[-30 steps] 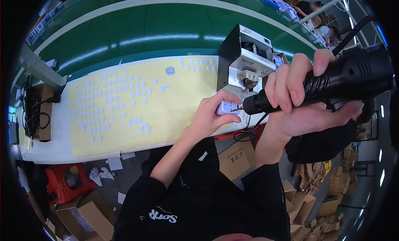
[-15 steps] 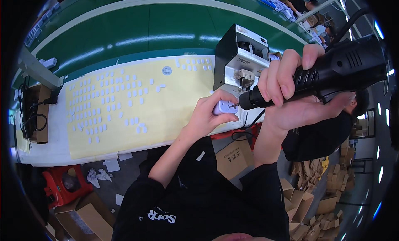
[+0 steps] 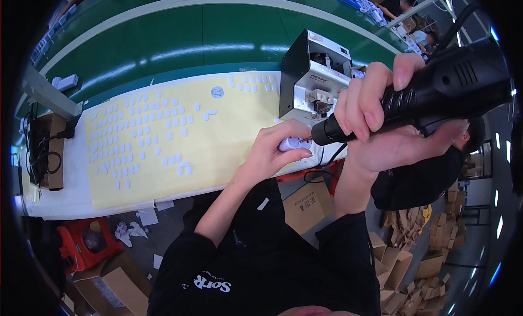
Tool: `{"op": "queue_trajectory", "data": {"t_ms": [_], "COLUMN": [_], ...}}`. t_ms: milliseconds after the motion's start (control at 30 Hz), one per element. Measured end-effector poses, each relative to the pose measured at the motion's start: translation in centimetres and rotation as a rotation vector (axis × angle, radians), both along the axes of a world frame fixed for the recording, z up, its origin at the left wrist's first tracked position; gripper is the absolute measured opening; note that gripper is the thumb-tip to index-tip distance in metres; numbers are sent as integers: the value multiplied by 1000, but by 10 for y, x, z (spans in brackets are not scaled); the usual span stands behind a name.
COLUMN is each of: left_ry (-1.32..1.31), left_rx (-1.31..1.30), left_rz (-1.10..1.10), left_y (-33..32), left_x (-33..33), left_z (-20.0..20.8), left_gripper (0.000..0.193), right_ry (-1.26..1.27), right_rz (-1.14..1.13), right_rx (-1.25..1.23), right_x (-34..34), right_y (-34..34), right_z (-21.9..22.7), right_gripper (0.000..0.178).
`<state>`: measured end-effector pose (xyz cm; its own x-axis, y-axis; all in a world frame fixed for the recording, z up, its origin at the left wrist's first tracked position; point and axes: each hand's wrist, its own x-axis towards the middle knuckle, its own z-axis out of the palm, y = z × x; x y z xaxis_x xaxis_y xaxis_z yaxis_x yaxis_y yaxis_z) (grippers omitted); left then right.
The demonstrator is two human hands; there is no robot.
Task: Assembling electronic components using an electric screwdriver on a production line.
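My left hand (image 3: 271,153) pinches a small white plastic housing (image 3: 290,145) between thumb and fingers, just over the front edge of the workbench. Several small holes show in its upward face. My right hand (image 3: 384,147) is wrapped round a black electric screwdriver (image 3: 460,83), held nearly level and pointing left. Its thin bit meets the right part of the housing; the exact contact point is too small to make out. Rows of small white oval parts (image 3: 144,120) lie on a yellow sheet (image 3: 215,147) left of my hands.
A black and silver screw-feeder-like machine (image 3: 321,76) stands just beyond my hands. At the left end sits a cardboard box (image 3: 54,171) with black cables. A red stool (image 3: 87,245) and open cartons (image 3: 111,283) are on the floor. Another person (image 3: 419,174) is close on the right.
The screwdriver has shifted slightly, and its bit sits farther right on the housing. The housing is tilted a little differently in my left hand. Both grips stay the same.
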<state>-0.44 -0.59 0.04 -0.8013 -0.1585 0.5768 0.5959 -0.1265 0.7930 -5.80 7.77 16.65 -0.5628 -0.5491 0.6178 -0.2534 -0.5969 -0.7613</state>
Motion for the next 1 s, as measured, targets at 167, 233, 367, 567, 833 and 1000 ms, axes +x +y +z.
{"op": "queue_trajectory", "data": {"t_ms": [167,233,367,567,833,1000], "left_ry": [33,38,42,27,50,35], "left_rx": [7,-1,-16,-13,-19,-16], "left_rz": [-24,-28,-32,-31,-14,-8], "left_y": [0,0,0,1,1,0], "left_x": [1,1,1,2,1,3], "left_z": [3,2,2,0,0,-3], "left_gripper": [27,27,27,26,26,28], "right_ry": [24,33,80,119,71,61], "right_rz": [-82,-107,-175,-237,-190,-182], "right_rx": [83,90,109,184,122,113], "right_x": [-3,-2,0,-1,0,1], "right_y": [0,0,-2,-4,-5,-7], "right_z": [1,1,3,5,2,-1], "right_gripper": [74,74,74,76,77,77]}}
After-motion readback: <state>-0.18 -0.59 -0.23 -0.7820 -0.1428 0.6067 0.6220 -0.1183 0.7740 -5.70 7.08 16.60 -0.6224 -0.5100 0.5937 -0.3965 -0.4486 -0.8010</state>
